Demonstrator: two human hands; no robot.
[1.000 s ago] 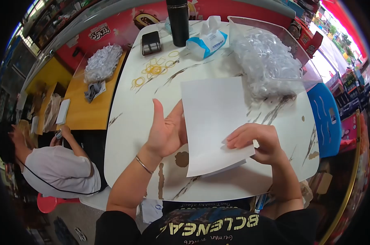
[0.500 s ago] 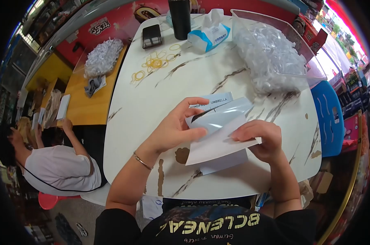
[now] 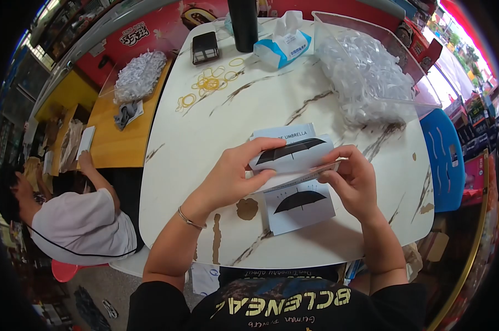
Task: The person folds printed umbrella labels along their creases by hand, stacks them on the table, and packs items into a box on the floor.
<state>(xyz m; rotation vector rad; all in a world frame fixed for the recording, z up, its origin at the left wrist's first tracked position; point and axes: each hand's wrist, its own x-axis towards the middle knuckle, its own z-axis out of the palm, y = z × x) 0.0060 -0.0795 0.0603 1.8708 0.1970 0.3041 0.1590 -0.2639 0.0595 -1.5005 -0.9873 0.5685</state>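
Between my hands is a folded white card point(image 3: 302, 160) printed with a black umbrella. My left hand point(image 3: 227, 174) pinches its left end, fingers on top and thumb at the lower edge. At the right end, my right hand point(image 3: 357, 179) grips it with thumb and fingers. Directly under it on the table lies a printed umbrella card point(image 3: 302, 214), partly covered. Behind the held card, the upper part of printed card point(image 3: 288, 132) shows the word "UMBRELLA"; whether it belongs to the lower one I cannot tell.
A clear bin point(image 3: 365, 83) of translucent plastic strips stands back right. Yellow rubber bands point(image 3: 211, 84), a tissue pack point(image 3: 285, 47), a black tumbler point(image 3: 243, 27) and a dark case point(image 3: 205, 47) sit toward the back. At left, another person point(image 3: 87, 223) handles cards at a yellow table point(image 3: 117, 140).
The held card has folded over and tipped, so its umbrella print now faces up. My right hand has shifted slightly up. More of the card lying underneath is exposed.
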